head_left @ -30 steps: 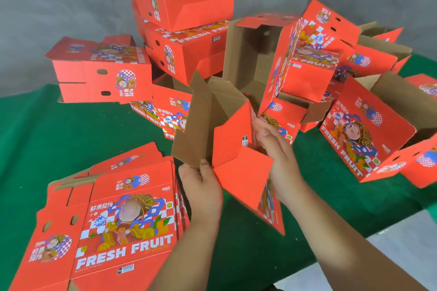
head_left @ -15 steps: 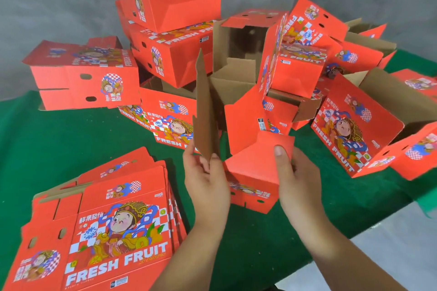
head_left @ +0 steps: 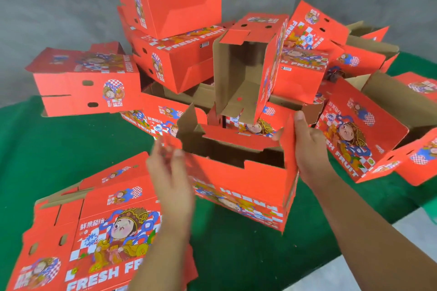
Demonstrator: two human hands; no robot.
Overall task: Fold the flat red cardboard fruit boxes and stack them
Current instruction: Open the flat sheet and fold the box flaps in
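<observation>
Centre frame, over the green table [head_left: 71, 149]: box [head_left: 238, 184] popped open, end flaps not yet tucked. Right hand [head_left: 309, 149] grasps its right wall; left hand [head_left: 170, 172] is blurred at the left flap, grip unreadable. Next: fold flaps in, then onto pile [head_left: 170, 30] upper centre.

Table [head_left: 35, 149] under green cloth. Near left: flat red box blanks [head_left: 99, 231], stacked. Back: pile of folded red boxes [head_left: 170, 59] (some tipped, open).
</observation>
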